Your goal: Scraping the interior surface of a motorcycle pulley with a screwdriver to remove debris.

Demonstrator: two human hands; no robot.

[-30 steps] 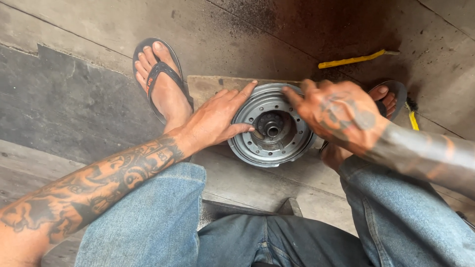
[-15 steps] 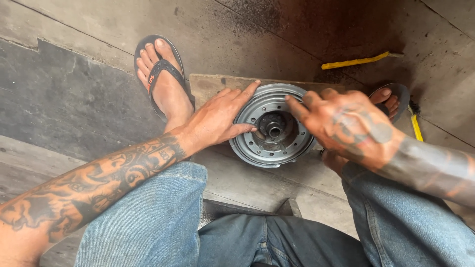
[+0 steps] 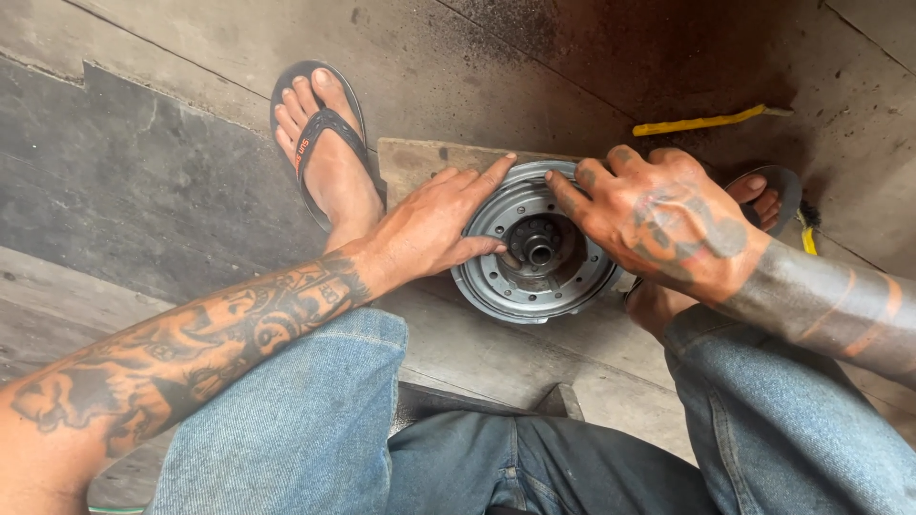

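Observation:
A round grey metal hub (image 3: 515,281) with a dark centre and a short shaft lies flat on a wooden board (image 3: 420,160) on the floor. My left hand (image 3: 434,224) rests on its left rim, index finger stretched along the top edge and thumb pointing at the centre. My right hand (image 3: 658,219) lies over its right side, fingers spread and pressing on the upper face. Neither hand lifts the part.
My left foot (image 3: 329,157) in a black flip-flop is planted left of the board; my right foot (image 3: 763,195) shows behind the right hand. A yellow strip (image 3: 701,122) lies on the concrete floor at the back. My jeans-clad knees fill the foreground.
Both hands stay on the hub with only slight shifts of the right-hand fingers. The camera view has drifted a little.

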